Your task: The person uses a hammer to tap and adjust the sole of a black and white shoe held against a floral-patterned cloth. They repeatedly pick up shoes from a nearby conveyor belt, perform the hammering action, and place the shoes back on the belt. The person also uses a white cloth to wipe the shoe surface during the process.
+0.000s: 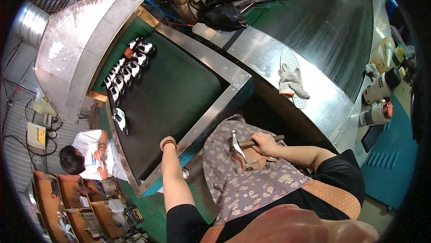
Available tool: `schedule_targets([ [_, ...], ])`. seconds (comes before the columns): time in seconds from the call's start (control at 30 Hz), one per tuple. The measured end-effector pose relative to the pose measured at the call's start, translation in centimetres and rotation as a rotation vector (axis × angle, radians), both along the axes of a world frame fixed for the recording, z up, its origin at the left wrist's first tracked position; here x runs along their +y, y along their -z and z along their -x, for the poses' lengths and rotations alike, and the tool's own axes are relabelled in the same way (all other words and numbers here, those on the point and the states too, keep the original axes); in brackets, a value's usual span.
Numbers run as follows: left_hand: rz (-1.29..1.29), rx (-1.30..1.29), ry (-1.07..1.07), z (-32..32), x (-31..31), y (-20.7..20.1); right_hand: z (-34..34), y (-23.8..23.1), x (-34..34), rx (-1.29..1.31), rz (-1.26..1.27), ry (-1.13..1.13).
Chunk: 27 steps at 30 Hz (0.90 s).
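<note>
My right hand (265, 144) is closed round the wooden handle of a hammer (236, 145), above my lap. The hammer's metal head lies to the left of the hand, over a tan piece (256, 160) on my flowered apron (233, 184); I cannot make out what that piece is. My left arm stretches forward, and my left hand (167, 142), with a bracelet at the wrist, is at the near metal edge of the dark belt (179, 81). Its fingers do not show clearly. Several black-and-white shoes (130, 70) stand on the belt's far left part, and a single shoe (119, 119) sits nearer.
A grey work glove (291, 81) lies on a pale patterned sole (289, 59) on the metal ledge. Bottles (377, 113) stand at the right. A metal hood (85, 41) covers the belt's far end. Beyond the belt's left side, a person (92, 153) in white sits near wooden shelves (72, 207).
</note>
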<state>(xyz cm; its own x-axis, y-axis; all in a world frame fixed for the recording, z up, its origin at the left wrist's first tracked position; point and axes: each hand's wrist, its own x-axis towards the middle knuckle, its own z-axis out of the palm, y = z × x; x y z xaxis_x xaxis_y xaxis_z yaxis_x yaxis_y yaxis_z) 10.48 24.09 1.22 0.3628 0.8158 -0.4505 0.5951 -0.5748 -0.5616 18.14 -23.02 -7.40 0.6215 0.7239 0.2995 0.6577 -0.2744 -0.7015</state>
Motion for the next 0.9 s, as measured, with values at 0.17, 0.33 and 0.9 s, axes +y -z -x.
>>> schedule_targets([
  [0.17, 0.048, -0.061, -0.100, -1.8, -3.1, -2.8, -0.1, 0.0, -0.3, 0.004, 0.000, 0.029],
  [0.33, 0.154, -0.107, -0.033, -0.6, -1.3, -0.8, -0.1, -0.3, -0.4, 0.014, 0.019, 0.066],
  [0.9, 0.318, -0.078, -0.087, 1.1, 2.1, 0.7, 0.0, -1.4, 0.7, -0.069, 0.137, 0.004],
])
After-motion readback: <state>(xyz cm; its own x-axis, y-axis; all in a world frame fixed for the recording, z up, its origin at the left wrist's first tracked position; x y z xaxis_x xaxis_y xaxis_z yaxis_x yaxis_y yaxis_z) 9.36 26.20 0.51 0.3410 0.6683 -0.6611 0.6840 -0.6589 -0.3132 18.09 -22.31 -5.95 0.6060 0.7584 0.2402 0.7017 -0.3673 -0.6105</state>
